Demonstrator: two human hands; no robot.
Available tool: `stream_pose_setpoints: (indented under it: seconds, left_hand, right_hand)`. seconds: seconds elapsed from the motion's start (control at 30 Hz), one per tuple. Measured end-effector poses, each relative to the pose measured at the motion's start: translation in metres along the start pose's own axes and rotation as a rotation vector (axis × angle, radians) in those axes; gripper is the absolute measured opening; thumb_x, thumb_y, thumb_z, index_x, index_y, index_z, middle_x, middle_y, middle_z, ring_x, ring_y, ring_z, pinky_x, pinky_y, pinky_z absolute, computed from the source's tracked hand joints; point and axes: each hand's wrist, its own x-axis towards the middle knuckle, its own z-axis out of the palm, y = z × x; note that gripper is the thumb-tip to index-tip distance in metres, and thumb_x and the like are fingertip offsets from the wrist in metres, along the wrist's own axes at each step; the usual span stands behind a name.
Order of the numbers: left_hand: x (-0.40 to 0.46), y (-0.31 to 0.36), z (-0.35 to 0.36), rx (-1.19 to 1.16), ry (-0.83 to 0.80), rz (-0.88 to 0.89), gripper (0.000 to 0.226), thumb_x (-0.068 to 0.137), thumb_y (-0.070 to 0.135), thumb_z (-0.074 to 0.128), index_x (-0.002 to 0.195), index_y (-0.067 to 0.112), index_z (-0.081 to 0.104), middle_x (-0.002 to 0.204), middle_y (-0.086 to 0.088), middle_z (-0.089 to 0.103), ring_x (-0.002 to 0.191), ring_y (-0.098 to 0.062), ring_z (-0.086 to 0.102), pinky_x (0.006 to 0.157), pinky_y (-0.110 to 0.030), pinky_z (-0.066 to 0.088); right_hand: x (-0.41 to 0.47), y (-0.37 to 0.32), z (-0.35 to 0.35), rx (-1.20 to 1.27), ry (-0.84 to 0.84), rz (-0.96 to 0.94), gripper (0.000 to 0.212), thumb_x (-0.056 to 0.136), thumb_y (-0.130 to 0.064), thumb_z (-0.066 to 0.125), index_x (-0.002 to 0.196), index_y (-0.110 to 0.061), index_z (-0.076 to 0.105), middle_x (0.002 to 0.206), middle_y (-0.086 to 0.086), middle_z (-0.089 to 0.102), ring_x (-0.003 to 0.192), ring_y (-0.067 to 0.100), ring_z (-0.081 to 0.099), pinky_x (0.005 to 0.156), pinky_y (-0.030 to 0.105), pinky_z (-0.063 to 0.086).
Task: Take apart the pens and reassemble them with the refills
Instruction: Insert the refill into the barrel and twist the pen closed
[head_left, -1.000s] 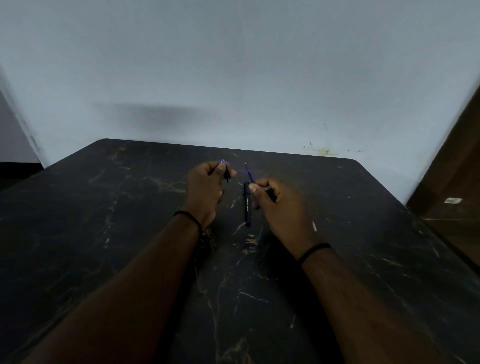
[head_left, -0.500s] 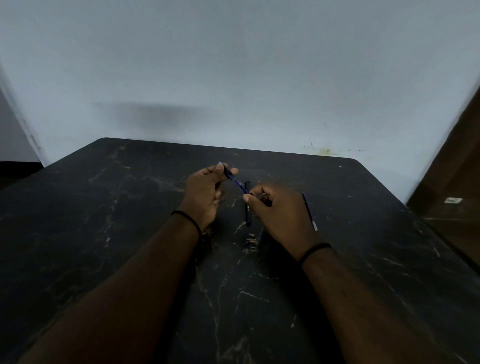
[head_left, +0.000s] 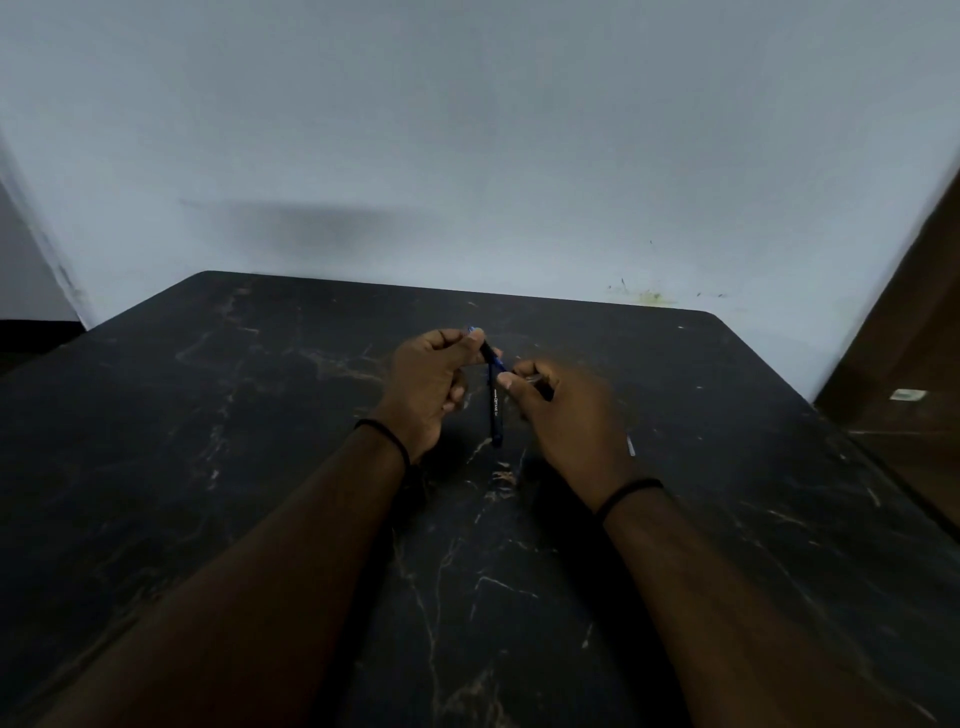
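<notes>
My left hand pinches a short dark pen barrel with a blue end, held above the black table. My right hand grips a thin blue refill, whose front part is inside the barrel's open end. Only a short length of refill shows between the two hands. A dark piece pokes out between the right fingers; I cannot tell what it is. A second dark pen with white lettering lies flat on the table between my hands.
Beside my right hand a thin spare refill lies on the table, with only its white tip showing. A pale wall stands behind the table's far edge. A brown wooden surface rises to the right of the table.
The refill was held apart and pointing up, then met the barrel. It now sits deeper inside, and my hands are closer together. The pen on the table has not moved.
</notes>
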Motion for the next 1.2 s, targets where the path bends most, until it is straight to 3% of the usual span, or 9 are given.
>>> stream_pose_setpoints:
  seconds: [0.1,0.2,0.5,0.63,0.9,1.0,1.13,1.2]
  left_hand:
    - [0.000,-0.003,0.003,0.015,0.008,-0.015,0.019,0.093,0.022,0.065,0.095,0.004,0.067,0.094,-0.016,0.074,0.037,-0.007,0.036,0.034,-0.019,0.028]
    - [0.001,-0.003,0.003,-0.007,0.016,-0.027,0.017,0.093,0.022,0.065,0.093,0.006,0.066,0.090,-0.012,0.075,0.037,-0.006,0.036,0.034,-0.018,0.028]
    - [-0.005,0.004,0.003,-0.018,0.038,-0.034,0.015,0.095,0.018,0.063,0.094,0.003,0.065,0.087,-0.010,0.073,0.037,-0.006,0.035,0.033,-0.016,0.029]
    - [-0.007,0.007,0.003,-0.018,0.054,-0.046,0.023,0.094,0.018,0.064,0.104,-0.002,0.064,0.092,-0.014,0.072,0.037,-0.006,0.035,0.033,-0.018,0.031]
    - [-0.008,0.007,0.004,-0.022,0.066,-0.058,0.026,0.089,0.018,0.070,0.106,-0.001,0.067,0.089,-0.011,0.073,0.039,-0.007,0.036,0.034,-0.018,0.030]
    - [-0.008,0.007,0.003,-0.013,0.064,-0.053,0.024,0.089,0.016,0.070,0.105,-0.001,0.068,0.093,-0.015,0.072,0.040,-0.007,0.037,0.034,-0.018,0.031]
    - [-0.009,0.008,0.003,-0.033,0.065,-0.056,0.018,0.090,0.012,0.068,0.103,0.000,0.068,0.093,-0.017,0.071,0.038,-0.006,0.036,0.034,-0.016,0.031]
    - [-0.009,0.009,0.004,-0.032,0.071,-0.060,0.021,0.090,0.011,0.067,0.107,-0.002,0.067,0.094,-0.017,0.070,0.038,-0.006,0.036,0.034,-0.016,0.031]
  right_hand:
    - [0.002,0.001,0.001,0.020,0.042,0.008,0.009,0.090,-0.046,0.066,0.093,-0.039,0.061,0.078,-0.014,0.063,0.075,0.005,0.061,0.069,0.032,0.052]
    - [0.003,0.001,0.001,0.035,0.071,0.042,0.026,0.083,-0.038,0.074,0.101,-0.036,0.056,0.087,-0.017,0.056,0.079,-0.003,0.054,0.065,0.020,0.041]
    - [0.002,0.005,0.005,0.078,0.092,0.033,0.029,0.085,-0.024,0.072,0.076,-0.046,0.054,0.076,-0.021,0.061,0.074,-0.006,0.059,0.063,0.022,0.045]
    - [0.002,0.005,0.006,0.097,0.109,0.009,0.029,0.085,-0.025,0.072,0.075,-0.047,0.055,0.076,-0.021,0.062,0.079,-0.007,0.059,0.063,0.020,0.044]
    - [0.000,0.003,0.005,0.079,0.120,-0.013,0.035,0.086,-0.029,0.071,0.084,-0.060,0.056,0.089,-0.041,0.058,0.082,-0.010,0.059,0.064,0.019,0.044]
    - [0.001,0.004,0.006,0.076,0.109,0.010,0.034,0.087,-0.029,0.070,0.083,-0.060,0.056,0.086,-0.034,0.062,0.081,-0.007,0.059,0.066,0.023,0.046]
    - [0.000,0.007,0.005,0.032,0.122,0.001,0.008,0.089,-0.037,0.065,0.085,-0.043,0.064,0.080,-0.020,0.066,0.077,-0.003,0.062,0.069,0.027,0.053]
    - [0.000,0.009,0.005,0.002,0.107,0.001,0.010,0.091,-0.043,0.059,0.089,-0.036,0.067,0.078,-0.016,0.067,0.074,-0.001,0.062,0.070,0.032,0.055]
